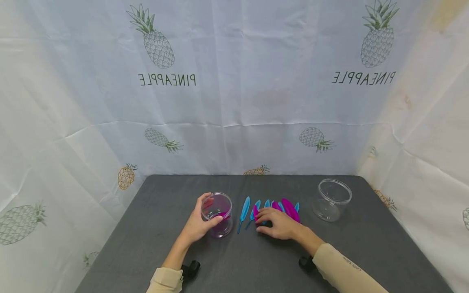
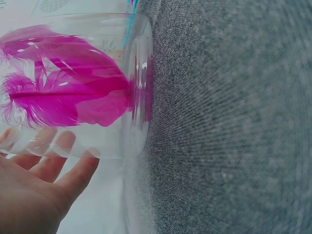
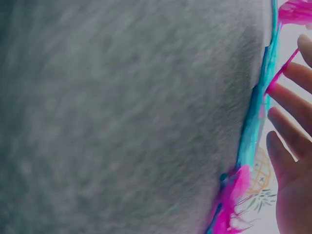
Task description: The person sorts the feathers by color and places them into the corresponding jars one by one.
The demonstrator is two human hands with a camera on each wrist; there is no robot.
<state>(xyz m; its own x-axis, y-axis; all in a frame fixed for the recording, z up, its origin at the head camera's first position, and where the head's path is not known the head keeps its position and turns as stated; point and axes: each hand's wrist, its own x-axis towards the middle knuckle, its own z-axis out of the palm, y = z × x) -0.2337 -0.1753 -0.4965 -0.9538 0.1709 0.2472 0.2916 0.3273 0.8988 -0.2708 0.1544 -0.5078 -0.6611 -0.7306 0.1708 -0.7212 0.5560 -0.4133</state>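
Note:
My left hand point(image 1: 198, 226) grips a clear plastic jar point(image 1: 221, 230) on the table, thumb on its near side and fingers behind it. Magenta feathers point(image 2: 68, 92) stand inside the jar. To its right, blue feathers point(image 1: 244, 209) and magenta feathers point(image 1: 290, 209) lie in a row. My right hand point(image 1: 280, 226) reaches low over this row. Its fingertips touch a slanted magenta feather point(image 3: 283, 69), while its thumb stands apart from the fingers in the head view. The palm partly hides the feathers beneath.
A second clear jar point(image 1: 331, 203) stands at the right rear of the dark grey table point(image 1: 234, 268). White curtains point(image 1: 256, 93) with pineapple prints hang behind and at both sides. Black straps point(image 1: 307, 264) are at the wrists.

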